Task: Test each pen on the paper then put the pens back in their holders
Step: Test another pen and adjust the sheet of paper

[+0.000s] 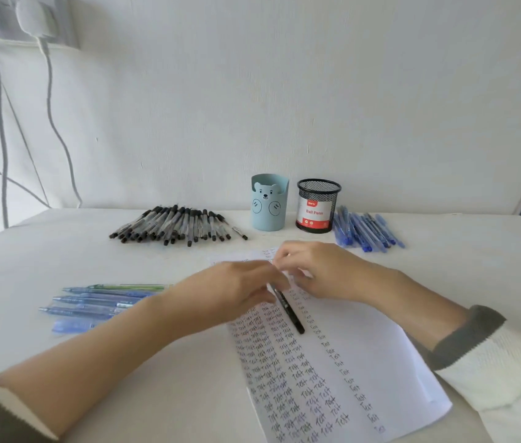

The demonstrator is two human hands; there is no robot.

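Observation:
A black pen lies slanted over the paper, which is filled with rows of the handwritten word "Test". My left hand pinches the pen's upper end. My right hand meets it there, fingers curled at the pen's tip; whether it holds a cap is hidden. Behind stand a light blue bear holder and a black mesh holder labelled "Ball Pens"; no pens stick out of either.
A pile of black pens lies at the back left of the white table. Several blue pens lie right of the mesh holder. More blue pens and a green one lie at my left. Cables hang down the wall.

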